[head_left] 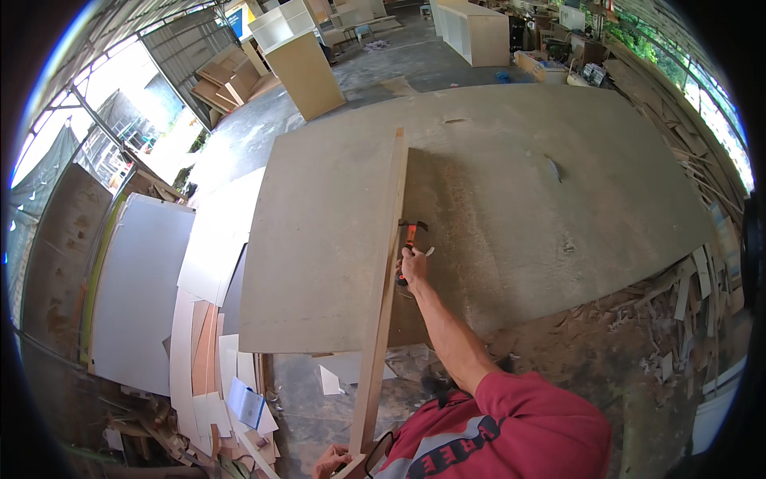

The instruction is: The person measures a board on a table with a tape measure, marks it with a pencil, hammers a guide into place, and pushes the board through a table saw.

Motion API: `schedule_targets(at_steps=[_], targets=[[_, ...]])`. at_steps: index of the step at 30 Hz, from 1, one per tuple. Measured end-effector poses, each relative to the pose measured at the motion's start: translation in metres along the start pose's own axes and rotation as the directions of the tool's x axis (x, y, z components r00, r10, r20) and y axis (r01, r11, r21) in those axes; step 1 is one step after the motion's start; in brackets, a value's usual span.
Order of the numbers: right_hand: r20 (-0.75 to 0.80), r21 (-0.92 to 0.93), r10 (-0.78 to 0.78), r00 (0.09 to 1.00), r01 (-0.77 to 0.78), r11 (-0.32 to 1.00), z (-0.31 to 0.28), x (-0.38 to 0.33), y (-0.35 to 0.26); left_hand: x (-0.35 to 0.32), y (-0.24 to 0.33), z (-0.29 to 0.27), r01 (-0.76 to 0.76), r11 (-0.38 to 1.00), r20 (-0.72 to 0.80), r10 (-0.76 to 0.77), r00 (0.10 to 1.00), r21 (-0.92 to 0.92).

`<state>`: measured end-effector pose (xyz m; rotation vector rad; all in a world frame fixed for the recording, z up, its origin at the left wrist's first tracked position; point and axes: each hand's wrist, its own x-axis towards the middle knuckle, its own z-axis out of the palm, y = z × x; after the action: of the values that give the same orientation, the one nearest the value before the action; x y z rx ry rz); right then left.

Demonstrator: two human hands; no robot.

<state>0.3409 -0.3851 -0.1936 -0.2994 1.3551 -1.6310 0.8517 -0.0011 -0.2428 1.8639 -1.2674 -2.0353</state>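
A claw hammer (412, 235) with an orange and black handle is in my right hand (414, 267), fingers wrapped round the grip. Its head lies beside a long, narrow wooden board (380, 335), which stands on edge and runs from the far part of the large table panel (319, 239) past its near edge toward me. At the lower edge, my left hand (331, 461) is closed at the board's near end, on a short wooden crosspiece (351, 466). Part of the left hand is cut off by the frame.
Left of the table stand white panels (144, 295) and cut strips (206, 343). Wood offcuts (678, 299) lie piled along the right. Beyond the table are a tall cabinet carcass (305, 76) and a white cabinet (475, 36). A small curved scrap (553, 168) lies on the tabletop.
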Motion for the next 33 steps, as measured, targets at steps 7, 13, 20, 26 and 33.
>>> schedule_targets(at_steps=[7, 13, 20, 26, 33], targets=[[0.124, -0.056, -0.065, 0.990, 0.072, 0.996, 0.006, 0.015, 0.011, 0.019, 0.009, -0.021, -0.035, 0.990, 0.199, 0.008, 0.980, 0.134], [0.518, -0.263, -0.001, 0.855, 0.160, 0.951, 0.017, -0.019, 0.009, 0.010, 0.086, 0.005, -0.245, 0.957, -0.170, 0.218, 0.961, -0.158], [0.573, -0.148, 0.123, 0.811, -0.045, 0.988, -0.014, -0.062, 0.008, 0.089, 0.265, 0.032, -0.235, 0.889, -0.182, 0.326, 0.928, 0.393], [0.627, -0.302, 0.197, 0.754, 0.002, 0.953, -0.111, -0.101, -0.052, 0.114, 0.308, 0.088, -0.092, 0.669, -0.269, 0.416, 0.868, 0.738], [0.698, -0.543, 0.104, 0.708, 0.429, 0.722, -0.201, -0.150, -0.040, 0.113, 0.303, 0.142, -0.063, 0.486, -0.281, 0.601, 0.749, 0.872]])
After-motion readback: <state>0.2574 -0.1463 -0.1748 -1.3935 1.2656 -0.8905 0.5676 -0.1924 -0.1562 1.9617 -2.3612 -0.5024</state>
